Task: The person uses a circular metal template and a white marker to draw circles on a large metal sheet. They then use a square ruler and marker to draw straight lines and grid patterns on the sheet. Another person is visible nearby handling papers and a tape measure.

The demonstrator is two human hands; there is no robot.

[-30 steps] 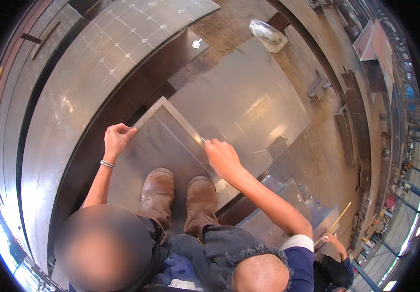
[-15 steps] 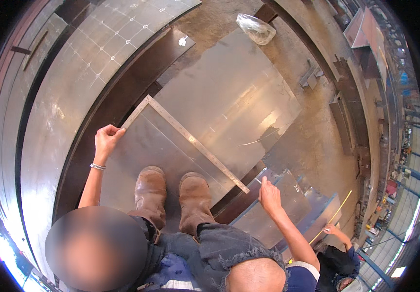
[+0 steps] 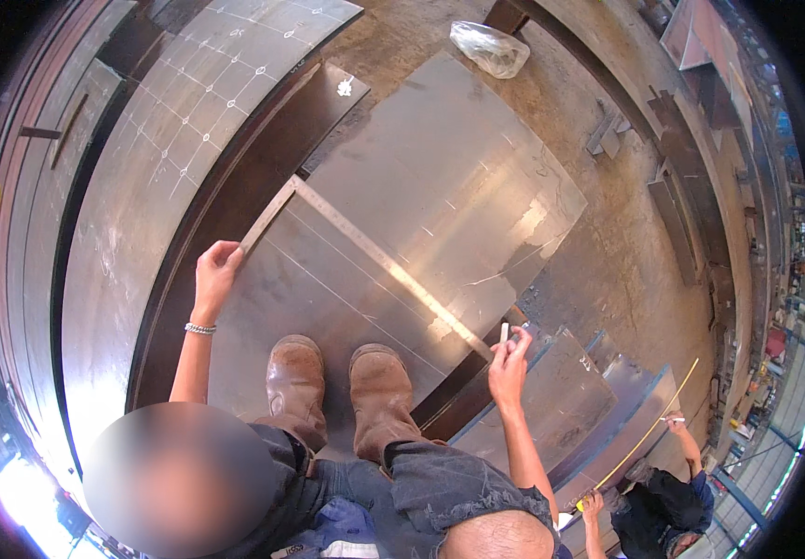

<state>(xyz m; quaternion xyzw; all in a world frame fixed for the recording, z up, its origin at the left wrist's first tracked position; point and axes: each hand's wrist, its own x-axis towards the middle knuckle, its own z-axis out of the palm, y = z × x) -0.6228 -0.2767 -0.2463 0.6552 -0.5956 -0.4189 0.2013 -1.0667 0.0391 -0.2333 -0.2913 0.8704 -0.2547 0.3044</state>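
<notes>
The metal square (image 3: pixel 384 260), shaped like a big L, lay on the flat steel plate (image 3: pixel 421 140). Its corner pointed to about 10 or 11 o'clock, and its long leg ran down toward 4 o'clock. The left hand (image 3: pixel 217 279), at 9 o'clock, pinched the end of the short leg between thumb and fingers. The right hand (image 3: pixel 508 368), at 4 o'clock, had its fingers around a white stick (image 3: pixel 504 332), just by the far end of the long leg. I could not tell if it touched the metal too.

The square looked thin, light and stiff, hard to break but likely to slide on the smooth plate. A pinch on the short leg and a flat press near the middle of the long leg seemed best. The stick looked small and easy to snap, so a soft hold close to its tip seemed wise.
</notes>
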